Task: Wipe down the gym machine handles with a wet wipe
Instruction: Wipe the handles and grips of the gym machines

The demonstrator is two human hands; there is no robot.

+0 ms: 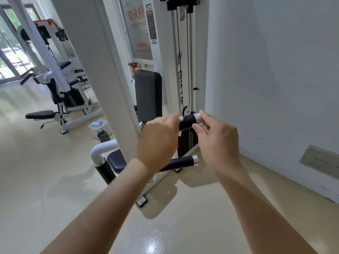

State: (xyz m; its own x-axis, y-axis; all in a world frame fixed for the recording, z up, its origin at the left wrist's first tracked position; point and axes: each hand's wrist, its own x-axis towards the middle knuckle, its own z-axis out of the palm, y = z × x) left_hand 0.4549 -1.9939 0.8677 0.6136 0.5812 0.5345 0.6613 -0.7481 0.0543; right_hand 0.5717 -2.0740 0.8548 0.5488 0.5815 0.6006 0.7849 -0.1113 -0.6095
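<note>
The upper black handle (187, 122) of the white gym machine ends in a silver cap (197, 116). My left hand (157, 142) is wrapped around this handle from the left, and a small white bit of wet wipe (180, 117) shows at its fingertips. My right hand (217, 142) pinches the silver cap end between thumb and fingers; something pale shows under its fingers. A second black handle (183, 162) with a silver cap runs below my hands. A third black grip (105, 172) hangs from a white tube at the lower left.
The black back pad (148, 94) and seat pad (115, 160) lie behind my left hand, and the weight stack (187, 142) stands by the white wall (275, 79). A wipe packet (97, 123) and a bottle (103, 135) sit on the floor. Other machines (60, 92) stand at the left.
</note>
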